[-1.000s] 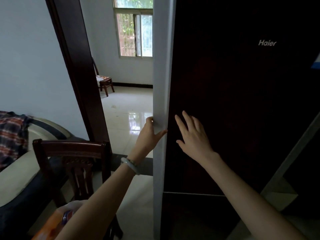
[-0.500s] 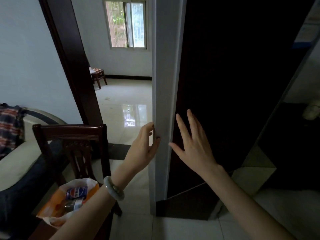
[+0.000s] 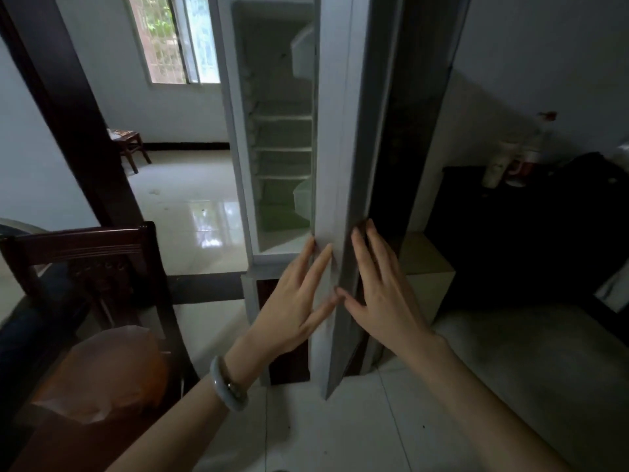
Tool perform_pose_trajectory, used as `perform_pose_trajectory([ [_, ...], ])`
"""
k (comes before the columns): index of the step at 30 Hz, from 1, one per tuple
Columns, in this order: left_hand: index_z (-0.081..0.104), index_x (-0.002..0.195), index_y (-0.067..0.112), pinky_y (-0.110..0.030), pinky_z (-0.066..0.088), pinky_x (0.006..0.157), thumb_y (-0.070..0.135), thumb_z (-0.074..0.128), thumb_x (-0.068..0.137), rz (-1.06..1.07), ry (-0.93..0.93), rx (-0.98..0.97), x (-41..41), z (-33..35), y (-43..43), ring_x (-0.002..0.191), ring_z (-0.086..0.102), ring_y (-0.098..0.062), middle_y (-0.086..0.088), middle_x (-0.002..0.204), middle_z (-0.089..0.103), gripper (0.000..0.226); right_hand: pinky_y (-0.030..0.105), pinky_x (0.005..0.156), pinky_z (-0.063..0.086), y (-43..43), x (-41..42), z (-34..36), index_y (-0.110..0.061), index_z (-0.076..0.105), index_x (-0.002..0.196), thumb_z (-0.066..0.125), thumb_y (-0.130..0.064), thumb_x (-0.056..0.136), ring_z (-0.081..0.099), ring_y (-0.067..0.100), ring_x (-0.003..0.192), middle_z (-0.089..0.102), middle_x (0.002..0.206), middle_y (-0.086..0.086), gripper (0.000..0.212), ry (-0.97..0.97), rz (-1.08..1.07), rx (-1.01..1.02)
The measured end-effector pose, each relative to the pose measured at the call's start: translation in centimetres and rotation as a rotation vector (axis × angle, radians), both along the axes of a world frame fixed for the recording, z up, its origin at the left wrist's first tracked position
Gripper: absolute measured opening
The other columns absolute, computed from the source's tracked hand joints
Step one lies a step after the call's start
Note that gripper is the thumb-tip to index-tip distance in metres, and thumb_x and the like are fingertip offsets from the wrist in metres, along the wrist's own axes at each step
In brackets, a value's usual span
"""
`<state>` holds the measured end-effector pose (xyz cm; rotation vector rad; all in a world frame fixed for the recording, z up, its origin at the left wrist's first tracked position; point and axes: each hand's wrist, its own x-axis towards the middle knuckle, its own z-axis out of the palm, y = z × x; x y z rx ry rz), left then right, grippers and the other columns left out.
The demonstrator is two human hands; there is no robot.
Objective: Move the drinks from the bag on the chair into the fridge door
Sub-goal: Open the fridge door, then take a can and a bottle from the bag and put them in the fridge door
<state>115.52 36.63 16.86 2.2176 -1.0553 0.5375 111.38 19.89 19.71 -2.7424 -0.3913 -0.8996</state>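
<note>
Fridge door (image 3: 335, 165): stood open, seen edge-on, beside white empty shelves (image 3: 284, 148).
Left hand (image 3: 296, 301): fingers spread flat against the door's inner side.
Right hand (image 3: 381, 294): fingers spread flat on its outer side.
Bag (image 3: 102, 369): orange, on the chair (image 3: 81, 253), lower left; drinks hidden.
</note>
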Motion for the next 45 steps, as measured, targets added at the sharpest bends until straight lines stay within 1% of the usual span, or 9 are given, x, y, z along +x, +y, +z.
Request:
perform_pose_trajectory([
  [7, 0.01, 0.147, 0.012, -0.042, 0.012, 0.116, 0.049, 0.035, 0.095, -0.098, -0.189, 0.153, -3.3, -0.8, -6.6, 0.144, 0.004, -0.025, -0.015, 0.155, 0.009, 0.069, 0.042, 0.109, 0.02, -6.6, -6.8, -0.1, -0.007, 0.004, 0.146, 0.056, -0.035, 0.084, 0.012, 0.031, 0.139, 0.005, 0.151, 0.02, 0.085, -0.126, -0.26, -0.072],
  [11, 0.011, 0.148, 0.011, -0.039, 0.009, 0.116, 0.047, 0.038, 0.095, -0.244, -0.197, 0.185, -4.3, -0.8, -10.2, 0.144, 0.002, -0.022, -0.009, 0.156, 0.01, 0.069, 0.048, 0.112, 0.023, -9.1, -9.6, -0.1, -0.01, 0.01, 0.146, 0.054, -0.031, 0.086, 0.012, 0.036, 0.139, 0.007, 0.15, 0.021, 0.077, -0.174, -0.389, -0.143],
  [16, 0.015, 0.147, 0.009, -0.033, 0.006, 0.116, 0.043, 0.044, 0.095, -0.25, -0.152, 0.171, -4.3, -2.4, -12.9, 0.144, 0.003, -0.019, -0.008, 0.156, 0.01, 0.069, 0.046, 0.115, 0.012, -11.1, -11.0, 0.1, -0.011, 0.015, 0.146, 0.059, -0.021, 0.085, 0.005, 0.033, 0.141, 0.009, 0.152, 0.018, 0.076, -0.132, -0.456, -0.166],
  [20, 0.013, 0.147, 0.011, -0.037, 0.013, 0.115, 0.049, 0.033, 0.094, -0.202, -0.133, 0.184, -2.3, -3.2, -13.6, 0.144, 0.007, -0.02, -0.009, 0.155, 0.012, 0.068, 0.042, 0.116, 0.003, -12.0, -10.3, 0.0, -0.011, 0.019, 0.145, 0.061, -0.018, 0.083, 0.002, 0.031, 0.142, 0.009, 0.153, 0.019, 0.076, -0.065, -0.488, -0.176],
  [28, 0.022, 0.145, 0.008, -0.045, 0.016, 0.111, 0.049, 0.034, 0.092, -0.194, -0.09, 0.314, 4.1, -6.2, -16.3, 0.14, 0.02, -0.027, -0.012, 0.152, 0.024, 0.068, 0.045, 0.112, 0.003, -14.8, -4.0, 1.6, -0.007, 0.02, 0.145, 0.063, -0.024, 0.08, 0.01, 0.032, 0.141, 0.015, 0.153, 0.019, 0.08, 0.044, -0.609, -0.255],
  [36, 0.035, 0.14, 0.004, -0.05, 0.024, 0.106, 0.048, 0.032, 0.09, -0.295, -0.149, 0.475, 11.9, -7.4, -21.0, 0.135, 0.033, -0.031, -0.016, 0.147, 0.034, 0.067, 0.061, 0.107, 0.016, -19.2, -0.7, 1.9, -0.006, 0.031, 0.141, 0.068, -0.024, 0.075, 0.027, 0.038, 0.136, 0.033, 0.146, 0.021, 0.077, 0.08, -0.863, -0.28],
  [38, 0.036, 0.14, 0.004, -0.049, 0.026, 0.106, 0.051, 0.028, 0.091, -0.331, -0.138, 0.499, 13.5, -7.9, -22.3, 0.135, 0.033, -0.031, -0.015, 0.147, 0.034, 0.068, 0.06, 0.107, 0.018, -20.3, -0.5, 1.9, -0.007, 0.033, 0.14, 0.068, -0.022, 0.075, 0.029, 0.039, 0.134, 0.034, 0.146, 0.021, 0.076, 0.079, -0.913, -0.27],
  [43, 0.027, 0.144, 0.007, -0.044, 0.012, 0.11, 0.062, 0.002, 0.09, -0.417, -0.094, 0.554, 17.0, -9.4, -25.0, 0.14, 0.021, -0.028, -0.012, 0.152, 0.021, 0.081, 0.058, 0.106, 0.021, -22.3, 0.5, 1.2, -0.004, 0.035, 0.139, 0.069, -0.015, 0.071, 0.034, 0.043, 0.13, 0.039, 0.142, 0.024, 0.077, 0.032, -1.011, -0.206],
  [45, 0.026, 0.144, 0.009, -0.044, 0.013, 0.11, 0.065, -0.004, 0.086, -0.452, -0.089, 0.563, 18.4, -10.3, -25.6, 0.14, 0.02, -0.029, -0.011, 0.153, 0.019, 0.086, 0.059, 0.105, 0.024, -23.0, 1.0, 1.1, -0.004, 0.034, 0.14, 0.07, -0.011, 0.068, 0.033, 0.046, 0.13, 0.038, 0.141, 0.026, 0.08, 0.02, -1.029, -0.159],
])
